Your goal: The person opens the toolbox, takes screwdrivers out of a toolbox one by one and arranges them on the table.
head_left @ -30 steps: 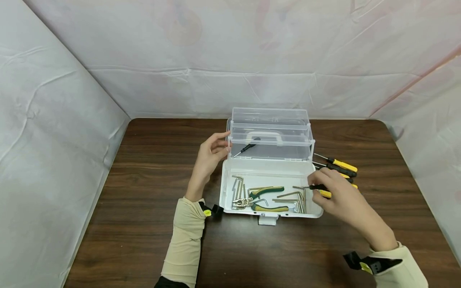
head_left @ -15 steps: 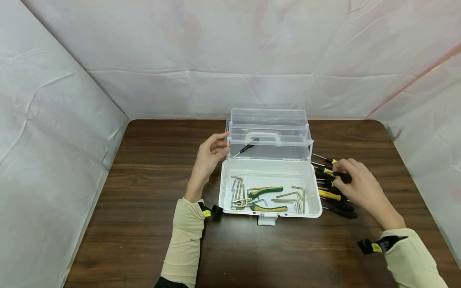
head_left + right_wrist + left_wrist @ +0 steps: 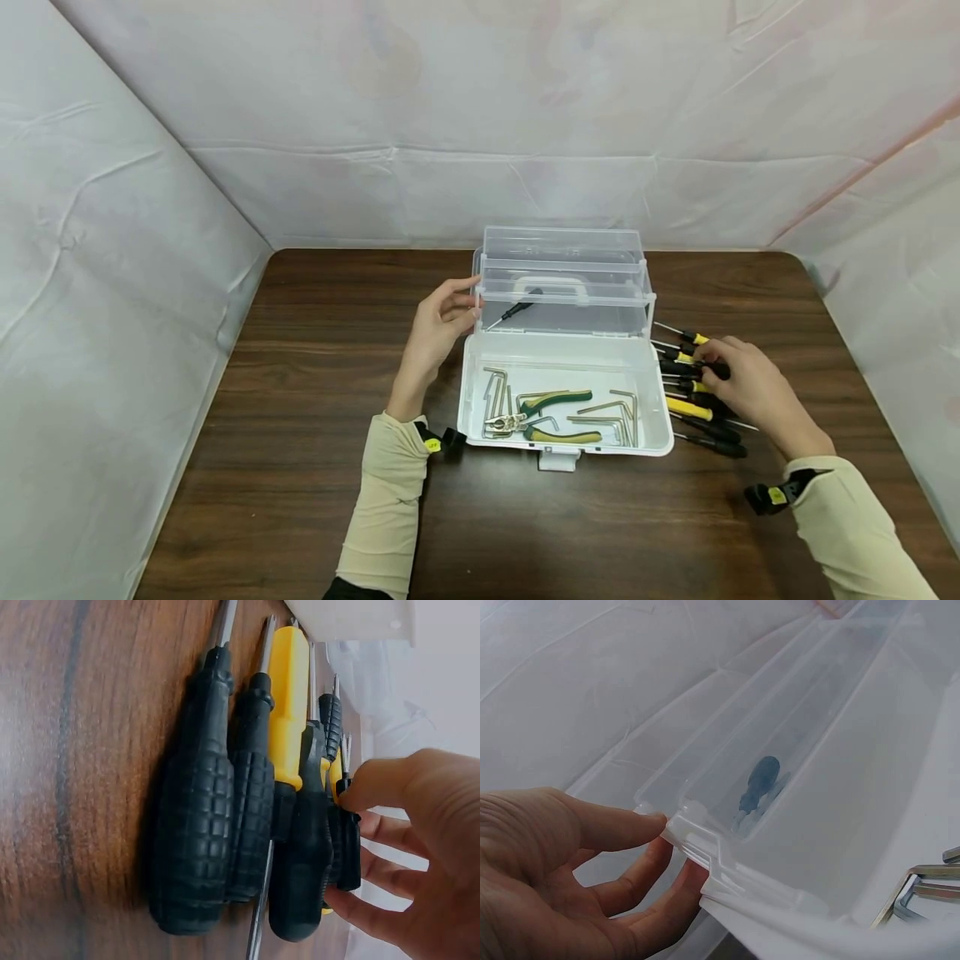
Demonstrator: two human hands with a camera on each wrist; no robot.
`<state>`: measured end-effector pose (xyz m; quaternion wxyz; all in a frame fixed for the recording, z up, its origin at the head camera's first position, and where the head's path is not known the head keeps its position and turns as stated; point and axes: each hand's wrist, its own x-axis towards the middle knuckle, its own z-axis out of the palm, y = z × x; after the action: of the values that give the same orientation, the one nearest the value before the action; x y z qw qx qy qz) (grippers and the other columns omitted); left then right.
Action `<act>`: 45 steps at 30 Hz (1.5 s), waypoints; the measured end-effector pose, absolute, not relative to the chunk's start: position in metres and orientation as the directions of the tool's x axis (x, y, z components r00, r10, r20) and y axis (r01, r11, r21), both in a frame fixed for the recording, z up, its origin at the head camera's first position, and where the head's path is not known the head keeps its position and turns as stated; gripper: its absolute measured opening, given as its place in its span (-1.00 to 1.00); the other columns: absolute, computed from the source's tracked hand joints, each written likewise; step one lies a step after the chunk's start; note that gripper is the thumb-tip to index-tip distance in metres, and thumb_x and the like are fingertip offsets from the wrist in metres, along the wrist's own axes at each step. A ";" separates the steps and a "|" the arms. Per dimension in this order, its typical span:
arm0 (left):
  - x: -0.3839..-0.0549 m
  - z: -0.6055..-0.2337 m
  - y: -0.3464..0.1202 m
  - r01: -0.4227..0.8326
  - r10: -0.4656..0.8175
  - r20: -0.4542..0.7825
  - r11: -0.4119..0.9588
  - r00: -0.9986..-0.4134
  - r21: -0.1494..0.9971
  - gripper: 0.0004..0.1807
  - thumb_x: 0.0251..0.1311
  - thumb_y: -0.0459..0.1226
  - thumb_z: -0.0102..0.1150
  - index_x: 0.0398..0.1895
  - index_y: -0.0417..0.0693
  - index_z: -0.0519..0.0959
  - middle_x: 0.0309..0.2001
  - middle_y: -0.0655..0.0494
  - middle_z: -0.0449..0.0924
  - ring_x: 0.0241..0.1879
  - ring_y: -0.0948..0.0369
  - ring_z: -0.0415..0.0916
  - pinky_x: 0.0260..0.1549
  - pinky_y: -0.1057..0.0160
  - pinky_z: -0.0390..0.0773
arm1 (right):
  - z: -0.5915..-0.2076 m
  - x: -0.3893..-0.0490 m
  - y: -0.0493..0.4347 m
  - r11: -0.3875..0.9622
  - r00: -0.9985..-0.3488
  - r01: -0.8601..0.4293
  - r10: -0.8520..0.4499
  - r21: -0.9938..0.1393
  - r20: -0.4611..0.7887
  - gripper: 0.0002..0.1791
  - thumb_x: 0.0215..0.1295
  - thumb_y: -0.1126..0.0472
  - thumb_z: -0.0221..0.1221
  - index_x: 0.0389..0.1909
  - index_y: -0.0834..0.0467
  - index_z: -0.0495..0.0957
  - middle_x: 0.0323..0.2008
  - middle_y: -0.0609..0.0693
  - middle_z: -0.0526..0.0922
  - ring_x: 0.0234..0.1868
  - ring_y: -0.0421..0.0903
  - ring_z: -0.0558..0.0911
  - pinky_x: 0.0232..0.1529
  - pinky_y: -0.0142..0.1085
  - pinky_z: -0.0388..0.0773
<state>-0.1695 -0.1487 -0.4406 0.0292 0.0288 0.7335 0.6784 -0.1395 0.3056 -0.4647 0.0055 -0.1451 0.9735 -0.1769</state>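
A white toolbox (image 3: 558,348) stands with its clear lid and trays (image 3: 564,287) raised at the back. My left hand (image 3: 437,332) pinches the left edge of the clear tray part, thumb and fingers on either side. A black-handled screwdriver (image 3: 517,308) lies in the clear part. Beside the box's right side, my right hand (image 3: 750,383) pinches the black handle of a screwdriver (image 3: 349,851) among several others. Pliers (image 3: 540,414) with green and yellow handles lie inside the box with several hex keys (image 3: 611,419).
Near my right hand lie a yellow-handled screwdriver (image 3: 688,408) and a black-handled screwdriver (image 3: 193,817), packed close side by side with others. The brown wooden table (image 3: 315,375) has white sheeting (image 3: 420,192) behind it and at both sides. A latch (image 3: 557,461) juts from the box's front.
My right hand has moved right and slightly back, from the box's right edge to the screwdriver pile, uncovering more handles. The left hand keeps its hold on the clear part.
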 end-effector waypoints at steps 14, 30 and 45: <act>-0.169 -0.440 -0.149 0.007 0.088 0.000 0.074 -0.996 0.997 -0.47 0.42 -0.45 0.22 0.41 0.04 0.53 0.12 -0.39 0.63 -0.04 -0.09 0.69 0.05 -0.12 0.69 | -0.461 -0.136 0.301 0.915 -0.960 -0.279 -0.276 -0.291 0.051 -0.81 0.31 0.36 0.31 -0.07 0.21 0.68 -0.06 0.26 0.69 -0.01 0.33 0.60 -0.12 0.26 0.51; -0.169 -0.440 -0.151 0.008 0.091 0.002 0.068 -0.996 0.998 -0.47 0.42 -0.44 0.22 0.41 0.07 0.53 0.12 -0.38 0.62 0.05 -0.25 0.63 -0.01 0.02 0.73 | -0.403 -0.123 0.233 0.830 -0.883 -0.447 -0.351 -0.334 0.311 -0.63 0.27 0.44 0.36 0.08 0.16 0.66 0.02 0.13 0.71 0.08 0.19 0.63 0.01 0.15 0.57; -0.170 -0.440 -0.151 0.002 0.088 -0.004 0.068 -0.996 0.998 -0.47 0.41 -0.45 0.22 0.41 0.05 0.54 0.08 -0.29 0.66 0.01 -0.10 0.68 -0.03 0.04 0.72 | -0.409 -0.130 0.173 0.739 -0.809 -0.586 -0.511 -0.331 0.290 -0.61 0.34 0.38 0.34 0.17 0.17 0.63 0.12 0.13 0.69 0.16 0.16 0.64 0.09 0.12 0.64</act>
<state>-0.1704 -0.1507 -0.4401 0.0315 0.0309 0.7302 0.6818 -0.1302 0.1730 -0.4091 -0.0903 -0.2957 0.9281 -0.2073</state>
